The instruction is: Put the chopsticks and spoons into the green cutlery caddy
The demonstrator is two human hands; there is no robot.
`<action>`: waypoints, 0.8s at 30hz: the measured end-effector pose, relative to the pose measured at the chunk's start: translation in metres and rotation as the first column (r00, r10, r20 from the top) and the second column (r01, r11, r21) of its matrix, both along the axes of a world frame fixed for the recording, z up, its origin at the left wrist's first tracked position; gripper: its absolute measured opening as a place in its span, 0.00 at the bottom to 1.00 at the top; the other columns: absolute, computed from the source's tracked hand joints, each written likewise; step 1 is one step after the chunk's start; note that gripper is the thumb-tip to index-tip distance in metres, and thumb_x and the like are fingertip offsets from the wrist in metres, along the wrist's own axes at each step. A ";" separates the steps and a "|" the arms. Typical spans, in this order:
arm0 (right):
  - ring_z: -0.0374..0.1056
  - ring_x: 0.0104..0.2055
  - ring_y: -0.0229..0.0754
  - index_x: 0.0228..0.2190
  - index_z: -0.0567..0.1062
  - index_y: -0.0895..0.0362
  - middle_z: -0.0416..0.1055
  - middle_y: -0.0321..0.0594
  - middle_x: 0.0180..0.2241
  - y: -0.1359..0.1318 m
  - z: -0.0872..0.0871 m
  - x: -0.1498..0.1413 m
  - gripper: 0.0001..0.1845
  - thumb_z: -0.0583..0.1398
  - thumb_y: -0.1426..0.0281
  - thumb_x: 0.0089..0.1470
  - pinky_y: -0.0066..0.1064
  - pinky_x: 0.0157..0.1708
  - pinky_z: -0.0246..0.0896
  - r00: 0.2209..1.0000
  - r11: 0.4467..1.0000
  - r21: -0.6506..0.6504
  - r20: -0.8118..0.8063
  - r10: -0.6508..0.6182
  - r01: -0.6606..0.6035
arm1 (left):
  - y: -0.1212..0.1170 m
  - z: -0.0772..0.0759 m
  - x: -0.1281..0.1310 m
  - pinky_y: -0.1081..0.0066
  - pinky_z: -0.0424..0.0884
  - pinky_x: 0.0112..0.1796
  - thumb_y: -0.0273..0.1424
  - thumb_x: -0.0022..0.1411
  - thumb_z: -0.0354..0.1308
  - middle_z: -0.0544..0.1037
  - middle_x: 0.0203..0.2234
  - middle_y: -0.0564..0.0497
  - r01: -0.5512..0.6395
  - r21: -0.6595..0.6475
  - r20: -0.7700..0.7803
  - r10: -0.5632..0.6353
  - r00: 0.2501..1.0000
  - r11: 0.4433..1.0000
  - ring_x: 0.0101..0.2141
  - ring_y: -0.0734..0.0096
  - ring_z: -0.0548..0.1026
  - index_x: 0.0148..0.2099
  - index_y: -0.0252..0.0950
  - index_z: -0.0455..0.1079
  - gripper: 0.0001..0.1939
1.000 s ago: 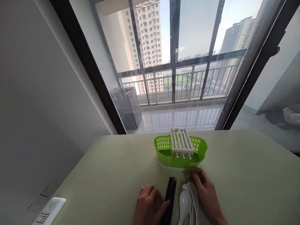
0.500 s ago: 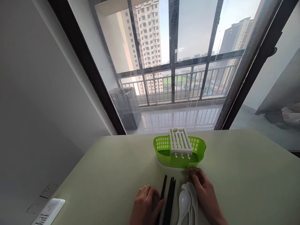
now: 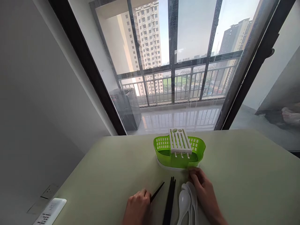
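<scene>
My left hand (image 3: pixel 138 204) is closed around black chopsticks (image 3: pixel 157 191); their tips point up and right, and I cannot tell how many there are. Just right of it, more black chopsticks (image 3: pixel 169 200) lie side by side on the table. Several white spoons (image 3: pixel 184 201) are bunched together beside those, bowls toward the window. My right hand (image 3: pixel 204 190) reaches past the spoons, its bent fingers pinching at the lower front right edge of a green basket (image 3: pixel 179 161). A white slotted rack (image 3: pixel 180 140) with small hooks spans the basket's middle.
The pale green table (image 3: pixel 112 178) extends to a glass door with a dark frame (image 3: pixel 89 68). A white device (image 3: pixel 50 211) stands at the lower left, near a wall socket (image 3: pixel 48 191). Beyond the glass are a dark appliance (image 3: pixel 127 109) and a balcony railing.
My left hand has closed on the left chopsticks and moved left and down with them, tilting them away from the others. My right hand and the basket stay in place.
</scene>
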State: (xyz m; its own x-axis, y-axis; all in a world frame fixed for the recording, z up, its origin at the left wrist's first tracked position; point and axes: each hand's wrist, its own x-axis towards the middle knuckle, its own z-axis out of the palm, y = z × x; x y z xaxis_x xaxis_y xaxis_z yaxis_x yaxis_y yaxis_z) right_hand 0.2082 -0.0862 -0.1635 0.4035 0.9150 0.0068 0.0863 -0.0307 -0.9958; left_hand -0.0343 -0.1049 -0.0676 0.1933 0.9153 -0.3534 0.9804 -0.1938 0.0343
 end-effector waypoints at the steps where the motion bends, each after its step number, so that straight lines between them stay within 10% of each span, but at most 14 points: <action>1: 0.71 0.37 0.47 0.36 0.74 0.54 0.77 0.41 0.37 0.000 0.000 0.000 0.20 0.57 0.50 0.55 0.33 0.38 0.65 1.000 1.000 0.002 -0.003 0.000 0.000 | 0.000 0.000 -0.001 0.63 0.71 0.39 0.19 0.65 0.44 0.81 0.41 0.44 0.013 0.003 -0.011 -0.013 1.000 1.000 0.42 0.55 0.80 0.43 0.36 0.76 0.19; 5: 0.71 0.37 0.46 0.36 0.75 0.54 0.78 0.41 0.36 0.000 0.001 0.000 0.20 0.57 0.50 0.54 0.33 0.38 0.65 1.000 1.000 0.026 0.004 -0.010 0.010 | -0.001 0.007 -0.007 0.67 0.72 0.36 0.22 0.67 0.44 0.82 0.36 0.45 0.015 0.080 0.068 -0.021 0.997 0.997 0.37 0.57 0.82 0.41 0.37 0.77 0.18; 9: 0.71 0.37 0.46 0.36 0.74 0.54 0.77 0.41 0.36 -0.001 0.000 0.000 0.20 0.56 0.50 0.56 0.33 0.39 0.65 0.999 0.999 0.045 0.020 -0.030 0.029 | 0.001 0.031 -0.013 0.73 0.74 0.37 0.33 0.70 0.50 0.83 0.35 0.50 -0.081 0.164 0.529 -0.019 0.848 0.983 0.36 0.64 0.82 0.42 0.41 0.77 0.13; 16: 0.71 0.36 0.46 0.35 0.74 0.54 0.76 0.40 0.32 -0.008 0.001 -0.004 0.17 0.56 0.54 0.58 0.32 0.38 0.66 0.994 0.991 0.130 0.107 -0.034 0.020 | 0.021 0.051 -0.007 0.66 0.78 0.45 0.40 0.54 0.70 0.85 0.33 0.48 -0.469 -0.289 0.940 0.341 0.027 0.835 0.36 0.58 0.84 0.44 0.36 0.78 0.18; 20: 0.71 0.32 0.43 0.31 0.73 0.53 0.74 0.37 0.28 -0.015 0.011 -0.006 0.14 0.57 0.56 0.60 0.29 0.35 0.65 0.975 0.972 0.220 0.220 0.035 -0.085 | 0.039 0.012 -0.002 0.65 0.77 0.51 0.31 0.58 0.68 0.82 0.45 0.44 -0.423 -0.583 0.793 0.371 -0.483 0.694 0.42 0.60 0.83 0.44 0.33 0.76 0.12; 24: 0.72 0.30 0.41 0.32 0.74 0.53 0.75 0.36 0.28 -0.020 0.022 -0.009 0.14 0.56 0.58 0.62 0.27 0.32 0.66 0.947 0.931 0.279 0.281 0.153 -0.234 | 0.052 -0.032 0.001 0.68 0.75 0.54 0.25 0.66 0.60 0.81 0.48 0.45 -0.332 -0.699 0.654 0.380 -0.654 0.633 0.47 0.63 0.81 0.42 0.34 0.76 0.05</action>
State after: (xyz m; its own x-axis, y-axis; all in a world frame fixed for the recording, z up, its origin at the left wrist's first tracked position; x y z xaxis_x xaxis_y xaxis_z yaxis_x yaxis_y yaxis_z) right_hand 0.1993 -0.1059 -0.1420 0.1671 0.9118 0.3752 0.3071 0.3135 -0.8986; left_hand -0.0333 -0.0525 -0.0992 -0.1901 0.8912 -0.4119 -0.6005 0.2264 0.7669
